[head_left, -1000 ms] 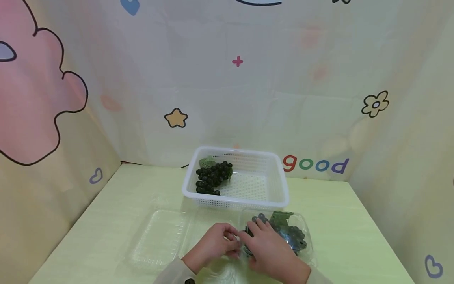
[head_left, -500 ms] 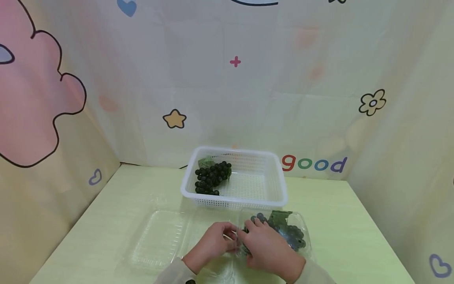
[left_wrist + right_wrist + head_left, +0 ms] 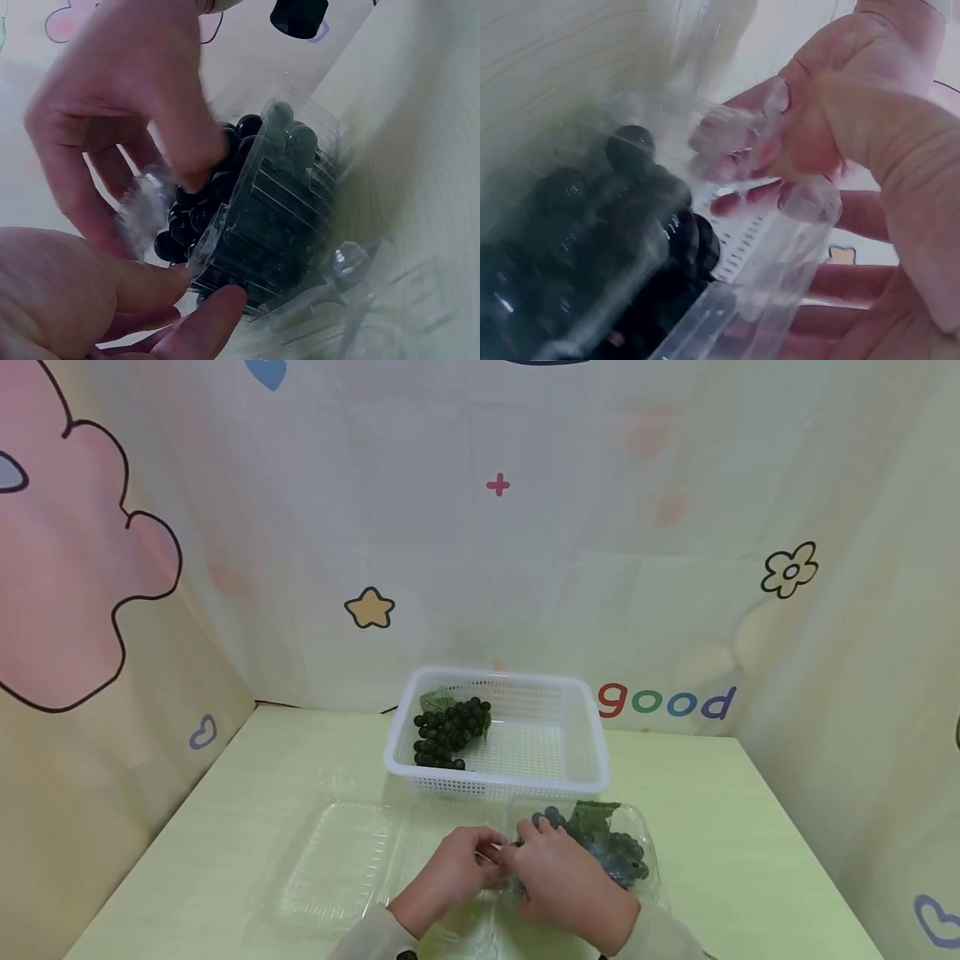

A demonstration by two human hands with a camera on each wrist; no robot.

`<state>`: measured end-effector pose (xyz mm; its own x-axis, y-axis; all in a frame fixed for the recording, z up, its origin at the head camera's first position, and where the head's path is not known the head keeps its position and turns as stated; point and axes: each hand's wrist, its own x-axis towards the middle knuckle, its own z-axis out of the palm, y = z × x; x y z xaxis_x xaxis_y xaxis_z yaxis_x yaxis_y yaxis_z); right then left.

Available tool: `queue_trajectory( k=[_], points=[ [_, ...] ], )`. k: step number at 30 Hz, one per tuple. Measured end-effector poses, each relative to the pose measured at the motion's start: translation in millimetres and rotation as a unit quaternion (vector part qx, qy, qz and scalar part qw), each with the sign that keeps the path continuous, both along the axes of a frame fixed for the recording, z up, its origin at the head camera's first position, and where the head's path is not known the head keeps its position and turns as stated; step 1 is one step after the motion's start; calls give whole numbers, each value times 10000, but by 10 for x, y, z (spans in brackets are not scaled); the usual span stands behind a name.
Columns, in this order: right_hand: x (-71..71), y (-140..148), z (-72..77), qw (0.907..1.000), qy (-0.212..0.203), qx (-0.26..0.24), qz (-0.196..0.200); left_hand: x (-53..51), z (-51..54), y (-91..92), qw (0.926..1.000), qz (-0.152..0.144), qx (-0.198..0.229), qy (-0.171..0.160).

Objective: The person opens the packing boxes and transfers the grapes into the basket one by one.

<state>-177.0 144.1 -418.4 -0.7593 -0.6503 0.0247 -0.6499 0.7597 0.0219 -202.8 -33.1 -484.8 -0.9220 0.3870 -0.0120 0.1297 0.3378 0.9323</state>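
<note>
Left hand [image 3: 463, 865] pinches the rim of a clear box [image 3: 289, 206]; right hand [image 3: 564, 881] grips its plastic edge too; dark grapes [image 3: 201, 215] sit inside, lol.

A pale yellow-green tabletop [image 3: 727, 852] beneath a white basket [image 3: 495, 782], a clear tray [image 3: 337, 852] and a clear box [image 3: 653, 853].

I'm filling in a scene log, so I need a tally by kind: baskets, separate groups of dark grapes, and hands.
Baskets: 1, the white basket
Grape groups: 2, the basket grapes and the packed grapes in the clear container
Hands: 2, the left hand and right hand
Total: 5
</note>
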Motion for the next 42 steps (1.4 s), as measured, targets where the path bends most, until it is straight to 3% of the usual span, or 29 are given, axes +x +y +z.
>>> queue_trajectory(
  k=[9,12,16,18,23,27,31,36,42],
  points=[
    [52,33,-128,9980,534,-315,-146,14,10,1,9999,-52,-142,64],
    [107,121,-165,9959,587,-648,-228,-4,17,-5,9998,-48,-147,83],
    [162,345,-264,9905,514,-1261,-206,-12,21,-11,10000,-14,-28,-17],
    [182,484,-330,9871,696,-1432,-140,-6,25,-10,10000,9,59,-77],
    [240,827,-434,9788,1402,-1491,-70,16,34,-1,9995,39,198,-238],
    [287,1041,-409,9791,1550,-1313,-63,27,29,12,9989,56,291,-350],
    [320,1193,-345,9862,1163,-1035,-562,41,27,20,9985,68,373,-398],
    [293,1255,-245,9859,178,-863,-1421,55,42,21,9989,86,319,-336],
    [226,1217,-163,9851,-353,-727,-1518,52,44,16,9996,97,159,-224]
  ],
)
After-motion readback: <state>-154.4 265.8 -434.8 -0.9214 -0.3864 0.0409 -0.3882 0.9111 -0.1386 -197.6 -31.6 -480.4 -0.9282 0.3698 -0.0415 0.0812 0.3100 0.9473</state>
